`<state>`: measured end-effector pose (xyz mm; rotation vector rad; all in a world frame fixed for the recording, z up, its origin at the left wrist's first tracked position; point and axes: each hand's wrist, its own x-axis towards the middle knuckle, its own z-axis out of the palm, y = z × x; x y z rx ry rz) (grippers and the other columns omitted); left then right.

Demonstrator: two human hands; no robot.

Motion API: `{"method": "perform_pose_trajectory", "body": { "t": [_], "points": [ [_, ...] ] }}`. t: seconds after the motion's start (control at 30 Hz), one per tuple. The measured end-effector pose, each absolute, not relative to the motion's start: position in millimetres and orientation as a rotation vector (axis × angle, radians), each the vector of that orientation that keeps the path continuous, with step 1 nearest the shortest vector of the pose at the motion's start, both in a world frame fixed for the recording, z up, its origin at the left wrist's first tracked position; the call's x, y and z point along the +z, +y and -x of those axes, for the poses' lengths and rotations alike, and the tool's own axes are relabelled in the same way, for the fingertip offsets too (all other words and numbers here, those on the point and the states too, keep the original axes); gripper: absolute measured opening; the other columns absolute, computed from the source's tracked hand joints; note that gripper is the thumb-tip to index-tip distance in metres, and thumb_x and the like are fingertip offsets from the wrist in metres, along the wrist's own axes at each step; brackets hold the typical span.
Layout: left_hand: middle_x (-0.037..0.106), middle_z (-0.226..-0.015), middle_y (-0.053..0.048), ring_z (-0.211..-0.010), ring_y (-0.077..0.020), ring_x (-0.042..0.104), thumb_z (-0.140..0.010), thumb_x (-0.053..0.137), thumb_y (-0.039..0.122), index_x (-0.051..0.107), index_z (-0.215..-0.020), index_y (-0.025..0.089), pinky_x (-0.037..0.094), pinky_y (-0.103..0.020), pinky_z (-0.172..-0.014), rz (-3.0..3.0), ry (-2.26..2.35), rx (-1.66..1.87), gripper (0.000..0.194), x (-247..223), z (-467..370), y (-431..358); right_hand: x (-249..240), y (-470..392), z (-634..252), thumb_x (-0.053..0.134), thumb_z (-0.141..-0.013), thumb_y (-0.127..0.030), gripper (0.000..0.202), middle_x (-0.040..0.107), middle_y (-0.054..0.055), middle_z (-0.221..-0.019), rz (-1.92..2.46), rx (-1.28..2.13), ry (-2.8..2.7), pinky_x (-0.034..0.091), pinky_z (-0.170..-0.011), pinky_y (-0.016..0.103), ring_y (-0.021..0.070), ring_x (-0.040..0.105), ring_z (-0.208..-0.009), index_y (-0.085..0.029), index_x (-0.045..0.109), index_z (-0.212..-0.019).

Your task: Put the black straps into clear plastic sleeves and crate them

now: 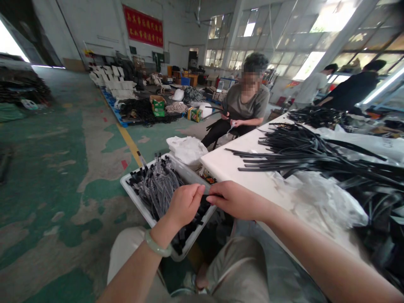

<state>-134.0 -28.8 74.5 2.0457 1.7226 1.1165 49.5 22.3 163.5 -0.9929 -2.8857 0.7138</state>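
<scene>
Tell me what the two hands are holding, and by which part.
Left hand and right hand pinch a small grey strip between them, one fingertip grip on each end, above the white bin.

Small dark strip piece (206, 190), lower centre of frame, pinched level between fingertips of left hand (184, 205) and right hand (235, 200), mostly hidden, above white tray (132, 191) heaped with grey-black pieces (158, 185).

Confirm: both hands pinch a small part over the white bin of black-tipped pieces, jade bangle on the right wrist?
Not quite: the head view shows the jade bangle on the left wrist. Both the left hand and right hand do pinch a small part over the white bin.
</scene>
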Motion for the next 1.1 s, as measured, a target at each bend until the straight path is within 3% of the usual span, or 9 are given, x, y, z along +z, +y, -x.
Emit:
{"method": "perform_pose_trajectory", "body": {
  "t": [0.17,0.4,0.53,0.63,0.73,0.87,0.97,1.1],
  "points": [
    [0.053,-0.059,0.000,-0.060,-0.0177,0.055,-0.099,0.030,0.040,0.049,-0.065,0.021,0.033,-0.029,-0.060,-1.996,1.777,1.092,0.043,71.2,147.9,-23.1,163.6,32.6,-73.4,0.048,-0.093,-0.031,0.026,0.057,-0.002,-0.057,1.103,1.043,-2.822,0.035,-0.052,0.023,0.0115,0.049,-0.051,-0.018,0.056,-0.071],
    [0.055,-0.061,-0.001,-0.060,-0.0171,0.052,-0.098,0.030,0.038,0.049,-0.064,0.021,0.031,-0.030,-0.059,-2.049,1.611,1.057,0.042,73.8,123.2,-9.1,145.5,28.3,-46.4,0.048,-0.093,-0.025,0.023,0.050,-0.005,-0.053,1.250,1.059,-2.628,0.034,-0.047,0.022,0.0103,0.051,-0.045,-0.018,0.052,-0.071],
    [0.057,-0.061,-0.001,-0.061,-0.0170,0.055,-0.098,0.031,0.042,0.053,-0.066,0.020,0.036,-0.028,-0.059,-1.999,1.510,1.086,0.044,71.8,125.1,-3.2,129.6,28.4,-26.2,0.049,-0.093,-0.021,0.027,0.045,-0.007,-0.047,1.173,1.269,-2.476,0.034,-0.043,0.022,0.0107,0.050,-0.040,-0.019,0.047,-0.066],
    [0.066,-0.075,-0.004,-0.068,-0.0185,0.061,-0.100,0.016,0.048,0.061,-0.092,0.019,0.043,-0.027,-0.057,-1.883,1.447,1.132,0.054,69.4,147.0,2.9,121.3,34.7,-5.3,0.050,-0.090,-0.019,0.029,0.043,-0.007,-0.046,1.001,1.447,-2.249,0.035,-0.042,0.021,0.0093,0.045,-0.039,-0.019,0.047,-0.061],
    [0.068,-0.092,-0.009,-0.079,-0.0207,0.063,-0.096,0.006,0.058,0.054,-0.123,0.017,0.050,-0.031,-0.064,-1.744,1.472,1.326,0.068,69.9,182.1,9.9,113.6,48.3,34.2,0.048,-0.091,-0.020,0.030,0.040,-0.008,-0.046,0.943,1.498,-2.115,0.040,-0.044,0.020,0.0076,0.042,-0.039,-0.018,0.049,-0.061],
    [0.061,-0.110,-0.012,-0.105,-0.0234,0.057,-0.091,0.024,0.069,0.050,-0.130,0.015,0.045,-0.040,-0.098,-1.532,1.766,1.883,0.070,73.5,237.0,4.7,115.6,77.7,97.3,0.046,-0.092,-0.022,0.031,0.038,-0.008,-0.048,0.889,1.412,-1.885,0.045,-0.050,0.020,0.0075,0.043,-0.043,-0.019,0.046,-0.061],
    [0.061,-0.100,-0.007,-0.097,-0.0226,0.060,-0.090,0.034,0.069,0.051,-0.126,0.017,0.047,-0.040,-0.095,-1.267,1.894,2.035,0.065,68.8,268.3,-22.7,130.3,90.0,123.1,0.045,-0.095,-0.026,0.026,0.041,-0.008,-0.053,0.762,1.348,-1.734,0.049,-0.057,0.020,0.0086,0.046,-0.049,-0.020,0.049,-0.069],
    [0.060,-0.098,-0.006,-0.090,-0.0237,0.062,-0.086,0.046,0.067,0.053,-0.120,0.019,0.052,-0.039,-0.087,-1.169,1.939,1.907,0.059,36.4,282.5,-75.6,126.5,69.0,114.2,0.040,-0.097,-0.033,0.024,0.041,-0.008,-0.055,0.660,1.273,-1.584,0.051,-0.061,0.022,0.0096,0.048,-0.051,-0.022,0.048,-0.078]
  ]
}}
